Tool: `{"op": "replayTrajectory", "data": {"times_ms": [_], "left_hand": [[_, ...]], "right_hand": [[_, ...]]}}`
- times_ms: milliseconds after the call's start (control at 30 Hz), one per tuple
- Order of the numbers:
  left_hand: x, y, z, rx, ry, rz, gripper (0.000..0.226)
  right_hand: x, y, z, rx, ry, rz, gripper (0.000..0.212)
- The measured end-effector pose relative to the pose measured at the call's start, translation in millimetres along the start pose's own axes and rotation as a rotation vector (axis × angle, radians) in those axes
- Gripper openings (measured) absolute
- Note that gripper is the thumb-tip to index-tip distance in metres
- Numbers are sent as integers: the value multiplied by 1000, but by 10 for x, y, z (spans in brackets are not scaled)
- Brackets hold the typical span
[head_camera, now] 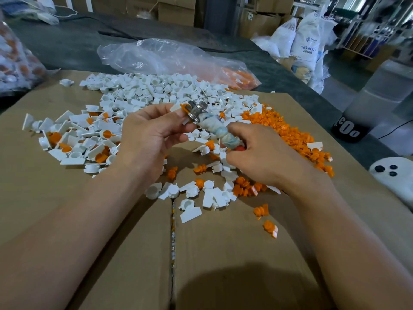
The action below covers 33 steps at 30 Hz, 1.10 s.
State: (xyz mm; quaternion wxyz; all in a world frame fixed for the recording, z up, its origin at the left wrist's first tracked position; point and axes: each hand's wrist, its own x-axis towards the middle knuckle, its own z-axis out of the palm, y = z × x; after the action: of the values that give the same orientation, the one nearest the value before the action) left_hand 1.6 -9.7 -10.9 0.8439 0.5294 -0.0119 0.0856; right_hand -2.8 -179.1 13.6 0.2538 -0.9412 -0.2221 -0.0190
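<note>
Above the middle of the cardboard box [111,242], the right hand [263,157] clenches the cloth-wrapped tool [212,126], the wrapping probably there for grip. The left hand [147,135] pinches an orange-and-white piece [184,107] against the tool's metal head, seemingly to press it together. Loose white parts [138,90] lie on the box beyond. Past its far right corner, a sack [307,45] reads "ABS RESIN".

Above the middle of the cardboard box [89,220], the right hand [261,157] grips the cloth-wrapped handle of a tool [212,127], whose metal head points up and away. The left hand [147,135] pinches a small white-and-orange part [181,107] against that head. On the box's far half lies a heap of white parts [156,90]. Along its right edge is a heap of orange plugs [288,130]. Beyond the box's far edge lies a clear plastic bag [169,57].
</note>
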Motion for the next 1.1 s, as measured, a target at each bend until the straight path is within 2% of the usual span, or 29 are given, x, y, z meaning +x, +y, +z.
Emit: {"op": "replayTrajectory", "data": {"times_ms": [433,933,1100], "left_hand": [[9,-28,-33,16,34,2,17],[0,-32,-36,37,52,-19,17],[7,-15,-38,27,72,-15,21]], "right_hand": [[29,-36,104,-115,50,4,35],[48,-40,140,-196,23,47,35],[54,-45,184,-214,71,19,32]]}}
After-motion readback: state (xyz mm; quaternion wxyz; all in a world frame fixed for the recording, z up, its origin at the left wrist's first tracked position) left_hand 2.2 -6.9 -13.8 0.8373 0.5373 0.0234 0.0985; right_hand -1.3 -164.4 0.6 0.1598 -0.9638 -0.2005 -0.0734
